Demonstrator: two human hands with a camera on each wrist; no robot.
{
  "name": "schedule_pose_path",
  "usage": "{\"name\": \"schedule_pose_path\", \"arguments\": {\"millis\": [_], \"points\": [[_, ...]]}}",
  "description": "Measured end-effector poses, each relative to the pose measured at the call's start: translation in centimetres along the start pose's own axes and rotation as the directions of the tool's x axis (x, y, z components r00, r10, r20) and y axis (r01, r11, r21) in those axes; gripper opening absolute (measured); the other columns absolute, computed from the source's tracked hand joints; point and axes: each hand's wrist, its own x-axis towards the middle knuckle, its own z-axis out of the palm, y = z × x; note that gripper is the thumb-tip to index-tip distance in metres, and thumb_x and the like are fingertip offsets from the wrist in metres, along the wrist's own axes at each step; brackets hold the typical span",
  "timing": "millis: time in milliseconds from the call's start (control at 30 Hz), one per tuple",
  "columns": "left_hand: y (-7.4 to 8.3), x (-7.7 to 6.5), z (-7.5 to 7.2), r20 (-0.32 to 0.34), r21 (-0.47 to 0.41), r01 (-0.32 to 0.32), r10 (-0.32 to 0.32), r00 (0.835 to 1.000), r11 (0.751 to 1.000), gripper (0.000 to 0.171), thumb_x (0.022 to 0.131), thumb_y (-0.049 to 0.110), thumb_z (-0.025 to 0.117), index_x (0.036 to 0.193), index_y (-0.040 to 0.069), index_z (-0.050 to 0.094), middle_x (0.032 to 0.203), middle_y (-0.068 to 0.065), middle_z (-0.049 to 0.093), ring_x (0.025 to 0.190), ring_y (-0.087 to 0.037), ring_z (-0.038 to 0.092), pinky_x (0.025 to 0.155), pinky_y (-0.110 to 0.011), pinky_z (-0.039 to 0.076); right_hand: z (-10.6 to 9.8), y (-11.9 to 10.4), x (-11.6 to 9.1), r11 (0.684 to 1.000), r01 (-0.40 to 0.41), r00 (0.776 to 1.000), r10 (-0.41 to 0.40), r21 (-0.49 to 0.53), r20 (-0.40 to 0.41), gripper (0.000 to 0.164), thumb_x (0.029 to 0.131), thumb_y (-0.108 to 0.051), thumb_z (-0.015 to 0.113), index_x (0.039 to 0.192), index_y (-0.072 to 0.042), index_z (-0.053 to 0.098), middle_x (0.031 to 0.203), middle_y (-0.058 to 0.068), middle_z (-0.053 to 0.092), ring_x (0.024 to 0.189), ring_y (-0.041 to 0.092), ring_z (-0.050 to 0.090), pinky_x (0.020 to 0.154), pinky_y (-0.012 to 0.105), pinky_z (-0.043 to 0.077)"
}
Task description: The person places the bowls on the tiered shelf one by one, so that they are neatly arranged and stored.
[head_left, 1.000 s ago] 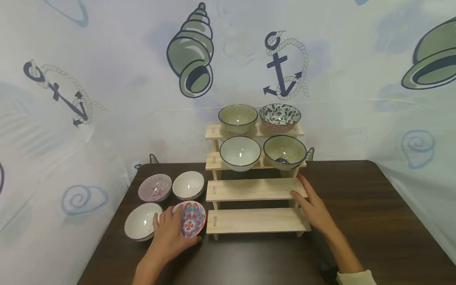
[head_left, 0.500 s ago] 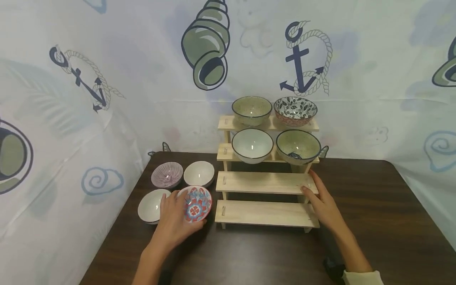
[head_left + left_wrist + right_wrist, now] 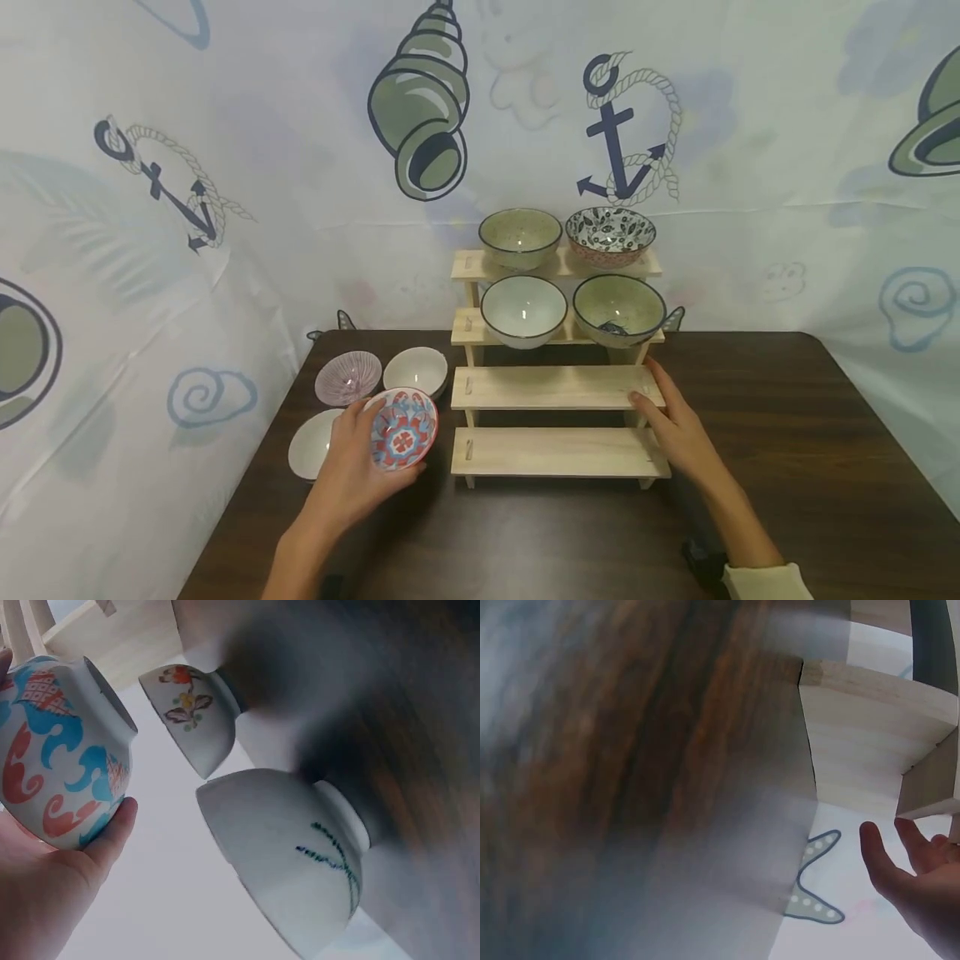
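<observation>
My left hand (image 3: 351, 471) grips a small bowl (image 3: 405, 433) with a red and blue pattern, raised off the table and tilted. In the left wrist view the bowl's outside (image 3: 71, 750) shows red and blue swirls, and the thumb lies along its side. My right hand (image 3: 678, 429) holds the right end of a four-step wooden display stand (image 3: 555, 387), thumb on a lower step. In the right wrist view fingers of this hand (image 3: 922, 881) are by the stand's edge. Bowls occupy the two upper steps; the two lower steps are bare.
Left of the stand rest a purple-streaked bowl (image 3: 348, 379), a white bowl (image 3: 416, 371) and another white bowl (image 3: 309, 446), partly behind my left hand. A green bowl (image 3: 618, 308) and a white bowl (image 3: 523, 308) stand on the second step from the top.
The left hand has lifted the patterned bowl from among the others and tilted it. My right hand stays at the stand. The head view has shifted a little.
</observation>
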Motion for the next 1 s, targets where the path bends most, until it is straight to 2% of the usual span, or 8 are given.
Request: {"name": "schedule_pose_path", "arguments": {"millis": [133, 233, 467, 567, 800, 1000], "points": [[0.0, 0.1, -0.4, -0.019, 0.002, -0.031, 0.031, 0.999, 1.0, 0.101, 0.059, 0.036, 0.098, 0.145, 0.008, 0.051, 0.142, -0.017, 0.047, 0.123, -0.033, 0.046, 0.089, -0.052, 0.049, -0.4, -0.1, 0.0, 0.998, 0.031, 0.998, -0.034, 0.052, 0.058, 0.073, 0.11, -0.044, 0.045, 0.168, -0.027, 0.005, 0.174, 0.016, 0.012, 0.15, 0.05, 0.033, 0.111, 0.073, 0.033], [0.2, 0.2, -0.8, -0.009, -0.005, -0.034, 0.033, 0.999, 0.999, 0.101, 0.06, 0.036, 0.098, 0.145, 0.008, 0.051, 0.145, -0.019, 0.045, 0.127, -0.034, 0.045, 0.092, -0.054, 0.05, -1.1, -0.2, 0.1, 0.993, 0.044, 0.991, -0.057, 0.106, 0.118, 0.077, 0.11, -0.038, 0.048, 0.168, -0.019, 0.001, 0.173, 0.021, 0.009, 0.155, 0.049, 0.019, 0.115, 0.073, 0.026], [1.2, 0.8, -1.9, -0.001, -0.015, -0.069, 0.069, 0.998, 0.997, 0.1, 0.061, 0.036, 0.097, 0.145, 0.009, 0.051, 0.148, -0.018, 0.044, 0.131, -0.034, 0.043, 0.097, -0.057, 0.049, -2.5, -0.2, 0.0, 0.991, -0.009, 0.982, -0.017, 0.133, 0.191, 0.084, 0.108, -0.039, 0.054, 0.168, -0.017, -0.001, 0.173, 0.022, 0.003, 0.158, 0.051, 0.007, 0.118, 0.076, 0.02], [1.7, 1.1, -2.4, 0.0, -0.02, -0.082, 0.082, 0.997, 0.996, 0.098, 0.061, 0.037, 0.097, 0.144, 0.01, 0.052, 0.146, -0.017, 0.045, 0.128, -0.033, 0.045, 0.096, -0.056, 0.048, -2.6, -0.2, 0.0, 0.988, -0.018, 0.979, -0.014, 0.154, 0.203, 0.084, 0.108, -0.037, 0.053, 0.168, -0.016, -0.002, 0.173, 0.022, 0.001, 0.158, 0.051, 0.006, 0.118, 0.076, 0.018], [2.0, 1.7, -2.8, -0.004, -0.043, -0.132, 0.132, 0.991, 0.99, 0.098, 0.06, 0.034, 0.098, 0.144, 0.009, 0.054, 0.145, -0.018, 0.048, 0.131, -0.034, 0.046, 0.098, -0.055, 0.049, -2.3, -0.3, 0.0, 0.979, -0.033, 0.978, -0.01, 0.2, 0.209, 0.082, 0.109, -0.036, 0.051, 0.167, -0.017, -0.003, 0.172, 0.024, 0.008, 0.156, 0.048, 0.016, 0.117, 0.073, 0.024], [2.3, 2.1, -3.0, 0.055, -0.081, -0.129, 0.134, 0.99, 0.988, 0.1, 0.062, 0.037, 0.098, 0.147, 0.012, 0.052, 0.152, -0.019, 0.044, 0.139, -0.038, 0.042, 0.102, -0.06, 0.048, -2.2, 0.0, 0.0, 0.977, -0.037, 0.98, -0.006, 0.209, 0.2, 0.081, 0.109, -0.037, 0.05, 0.168, -0.019, -0.002, 0.172, 0.022, 0.006, 0.156, 0.047, 0.012, 0.117, 0.074, 0.02]]}}
